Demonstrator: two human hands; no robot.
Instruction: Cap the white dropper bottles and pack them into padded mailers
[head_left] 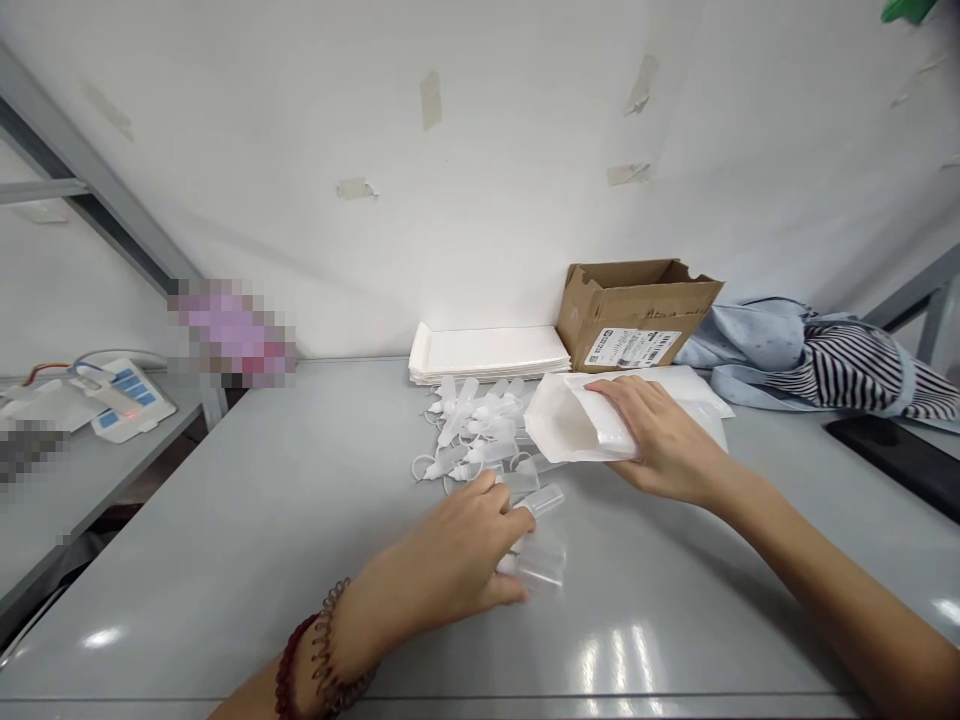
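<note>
Translucent plastic bottles [491,425] with looped caps lie in a loose pile at the middle of the grey table [300,500]. My left hand [461,550] is at the near side of the pile, its fingers curled round several of these bottles, whose clear ends stick out to the right. In my right hand [660,435] is a white padded envelope [574,420], gripped by its upper and lower sides, with its open mouth facing left. The envelope is just right of the pile, above the table.
White envelopes [487,350] are stacked against the wall, beside an open cardboard box [637,310]. Blue and striped cloth [847,360] and a black phone [900,460] lie at the right. A white device [135,400] sits on another table at the left.
</note>
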